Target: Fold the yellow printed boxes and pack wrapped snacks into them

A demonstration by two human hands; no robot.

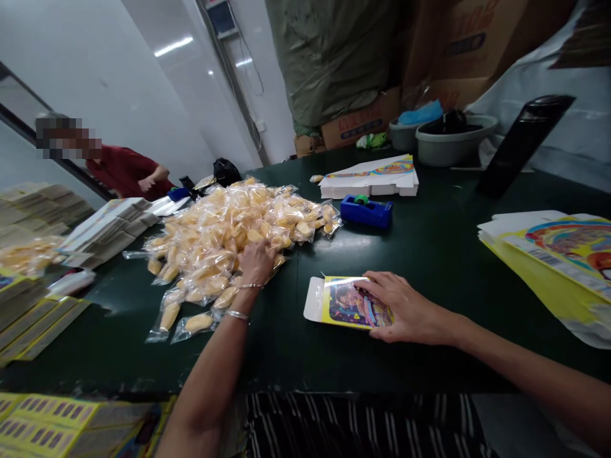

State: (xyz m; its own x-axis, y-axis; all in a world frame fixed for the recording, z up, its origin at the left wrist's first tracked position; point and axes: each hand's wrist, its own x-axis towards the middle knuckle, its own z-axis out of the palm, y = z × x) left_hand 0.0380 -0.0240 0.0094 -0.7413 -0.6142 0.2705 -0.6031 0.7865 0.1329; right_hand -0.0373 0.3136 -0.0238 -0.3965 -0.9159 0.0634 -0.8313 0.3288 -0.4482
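My left hand (pixel 258 262), with bracelets at the wrist, reaches into the near right side of a heap of pale yellow pieces in clear plastic wrappers (pixel 210 238). Its fingers curl down among the packets. The fingertips are hidden, so what they grip cannot be made out. On the dark green table my right hand (pixel 403 308) is wrapped round a small yellow and purple printed carton (pixel 351 302). The carton lies flat, and its white end flap sticks out to the left, towards the heap.
A blue tape dispenser (pixel 366 211) stands beyond the carton. Flat printed cartons lie stacked behind it (pixel 370 178) and at right (pixel 558 267). A black upright object (pixel 525 146) and grey basins (pixel 453 140) stand at back right. A person in a red shirt (pixel 128 172) is at far left.
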